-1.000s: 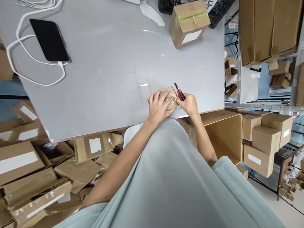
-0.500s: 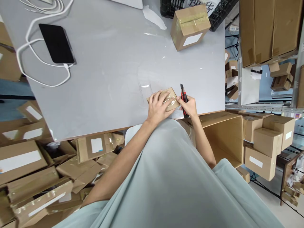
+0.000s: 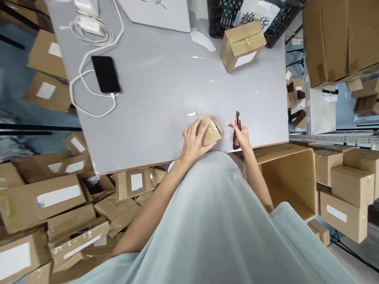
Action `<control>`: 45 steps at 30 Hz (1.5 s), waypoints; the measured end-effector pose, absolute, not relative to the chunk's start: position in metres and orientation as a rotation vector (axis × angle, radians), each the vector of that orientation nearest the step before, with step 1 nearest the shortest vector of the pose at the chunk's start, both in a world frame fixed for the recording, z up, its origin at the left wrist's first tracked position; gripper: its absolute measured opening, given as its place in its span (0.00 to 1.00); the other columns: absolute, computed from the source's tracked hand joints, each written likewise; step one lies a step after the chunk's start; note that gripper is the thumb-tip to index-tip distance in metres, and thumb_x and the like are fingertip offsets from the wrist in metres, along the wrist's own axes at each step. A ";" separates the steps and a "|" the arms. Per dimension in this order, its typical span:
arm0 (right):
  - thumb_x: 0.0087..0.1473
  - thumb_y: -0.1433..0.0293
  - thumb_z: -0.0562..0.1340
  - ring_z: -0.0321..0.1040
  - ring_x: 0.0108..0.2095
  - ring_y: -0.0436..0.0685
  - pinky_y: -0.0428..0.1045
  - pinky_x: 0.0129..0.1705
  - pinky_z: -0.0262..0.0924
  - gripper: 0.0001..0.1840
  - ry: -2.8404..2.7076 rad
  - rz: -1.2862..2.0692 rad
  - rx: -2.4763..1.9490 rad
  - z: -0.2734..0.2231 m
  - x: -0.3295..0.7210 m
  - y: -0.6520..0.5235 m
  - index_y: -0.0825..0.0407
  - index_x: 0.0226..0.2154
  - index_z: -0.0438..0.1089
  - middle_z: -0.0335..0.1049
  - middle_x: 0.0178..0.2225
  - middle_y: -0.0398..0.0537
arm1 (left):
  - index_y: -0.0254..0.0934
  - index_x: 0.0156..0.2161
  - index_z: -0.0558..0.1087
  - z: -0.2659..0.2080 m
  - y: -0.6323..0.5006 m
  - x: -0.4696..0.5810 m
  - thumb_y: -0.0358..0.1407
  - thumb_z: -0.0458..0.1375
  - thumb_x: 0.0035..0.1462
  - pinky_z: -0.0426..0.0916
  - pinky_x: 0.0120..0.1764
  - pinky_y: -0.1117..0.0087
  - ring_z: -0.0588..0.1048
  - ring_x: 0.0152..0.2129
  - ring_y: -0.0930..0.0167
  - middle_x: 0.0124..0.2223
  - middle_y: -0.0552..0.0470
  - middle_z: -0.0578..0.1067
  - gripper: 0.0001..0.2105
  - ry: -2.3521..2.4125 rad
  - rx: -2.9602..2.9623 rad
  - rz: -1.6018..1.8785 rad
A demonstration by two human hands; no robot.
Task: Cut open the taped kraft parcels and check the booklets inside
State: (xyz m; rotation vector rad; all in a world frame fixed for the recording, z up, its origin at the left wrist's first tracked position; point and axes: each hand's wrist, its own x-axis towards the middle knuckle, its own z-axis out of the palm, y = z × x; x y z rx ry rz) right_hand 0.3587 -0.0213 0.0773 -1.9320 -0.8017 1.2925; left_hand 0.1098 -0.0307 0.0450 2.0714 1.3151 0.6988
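A small taped cardboard box [image 3: 212, 133] sits at the table's front edge, with a dark gap showing along its right end. My left hand [image 3: 194, 138] is wrapped over its left side, thumb at the near edge. To the right of the box, apart from it, my right hand [image 3: 242, 136] grips a red and black utility knife [image 3: 237, 136]. The knife's blade is out and points away from me. Clear tape scraps lie on the table just beyond the box.
On the grey table [image 3: 148, 98] lie a black phone [image 3: 106, 75] with a white cable, a taped box [image 3: 243, 45] and a black crate [image 3: 278, 23]. An open carton [image 3: 290, 177] stands below the right front edge. Several boxes are heaped at lower left.
My right hand has moved right, off the small box, still with the knife. The box has turned under my left hand, and a gap shows at its right end. The view has shifted.
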 end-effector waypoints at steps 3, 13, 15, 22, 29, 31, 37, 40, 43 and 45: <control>0.55 0.45 0.76 0.68 0.19 0.52 0.46 0.23 0.60 0.28 -0.749 1.378 -2.014 0.056 0.356 -0.024 0.52 0.37 0.75 0.67 0.17 0.36 | 0.39 0.82 0.46 0.042 -0.050 0.070 0.57 0.67 0.64 0.52 0.76 0.36 0.57 0.78 0.44 0.80 0.28 0.58 0.53 1.364 2.036 0.670; 0.43 0.40 0.75 0.68 0.20 0.50 0.48 0.24 0.63 0.37 -1.035 1.483 -1.914 0.043 0.311 -0.034 0.52 0.42 0.75 0.79 0.34 0.45 | 0.34 0.83 0.37 0.024 -0.077 -0.018 0.57 0.71 0.56 0.55 0.75 0.37 0.59 0.77 0.41 0.78 0.26 0.61 0.64 1.603 1.845 0.525; 0.44 0.40 0.74 0.69 0.21 0.50 0.48 0.24 0.64 0.35 -1.070 1.408 -1.935 0.048 0.319 -0.035 0.52 0.41 0.75 0.78 0.34 0.44 | 0.32 0.83 0.39 0.010 -0.069 -0.006 0.55 0.72 0.55 0.55 0.75 0.38 0.60 0.76 0.41 0.77 0.25 0.63 0.64 1.585 1.804 0.538; 0.52 0.41 0.72 0.71 0.21 0.50 0.48 0.25 0.67 0.32 -1.258 1.184 -2.083 0.072 0.362 -0.036 0.52 0.42 0.76 0.80 0.39 0.47 | 0.29 0.83 0.42 -0.027 -0.044 0.050 0.60 0.71 0.54 0.56 0.75 0.39 0.59 0.76 0.41 0.77 0.24 0.62 0.65 1.451 1.731 0.608; 0.73 0.39 0.52 0.74 0.22 0.53 0.47 0.28 0.65 0.31 -1.697 0.961 -2.082 0.122 0.361 -0.032 0.47 0.46 0.71 0.75 0.30 0.42 | 0.43 0.81 0.54 -0.009 -0.050 0.048 0.76 0.65 0.50 0.49 0.77 0.37 0.47 0.80 0.41 0.82 0.34 0.53 0.63 1.414 1.653 0.719; 0.74 0.39 0.51 0.74 0.22 0.55 0.48 0.30 0.64 0.31 -1.959 0.986 -2.036 0.135 0.352 -0.024 0.47 0.46 0.72 0.73 0.27 0.41 | 0.46 0.78 0.62 -0.006 -0.048 0.046 0.76 0.61 0.55 0.48 0.77 0.36 0.46 0.81 0.42 0.83 0.37 0.53 0.54 1.418 1.628 0.756; 0.81 0.52 0.48 0.80 0.34 0.63 0.51 0.35 0.55 0.26 -2.939 0.818 -1.754 0.155 0.303 0.013 0.49 0.51 0.75 0.84 0.39 0.53 | 0.48 0.69 0.74 -0.018 -0.045 0.044 0.73 0.65 0.55 0.48 0.76 0.32 0.43 0.81 0.39 0.83 0.40 0.53 0.45 1.373 1.561 0.725; 0.82 0.56 0.47 0.81 0.40 0.65 0.51 0.35 0.53 0.25 -3.292 0.789 -1.610 0.160 0.272 0.031 0.51 0.56 0.75 0.86 0.45 0.57 | 0.50 0.71 0.73 -0.025 -0.050 0.046 0.71 0.68 0.55 0.48 0.76 0.33 0.45 0.80 0.38 0.82 0.41 0.54 0.45 1.360 1.502 0.713; 0.82 0.57 0.46 0.81 0.43 0.66 0.52 0.36 0.52 0.26 -3.509 0.783 -1.509 0.162 0.247 0.044 0.52 0.59 0.74 0.86 0.46 0.59 | 0.51 0.72 0.71 -0.025 -0.053 0.046 0.69 0.68 0.56 0.49 0.76 0.32 0.47 0.80 0.39 0.82 0.41 0.54 0.44 1.328 1.449 0.711; 0.82 0.57 0.47 0.82 0.44 0.66 0.52 0.37 0.53 0.26 -3.591 0.782 -1.468 0.163 0.237 0.050 0.52 0.60 0.74 0.86 0.46 0.60 | 0.50 0.72 0.71 -0.022 -0.053 0.046 0.69 0.67 0.58 0.48 0.76 0.32 0.47 0.80 0.40 0.82 0.40 0.55 0.43 1.298 1.425 0.714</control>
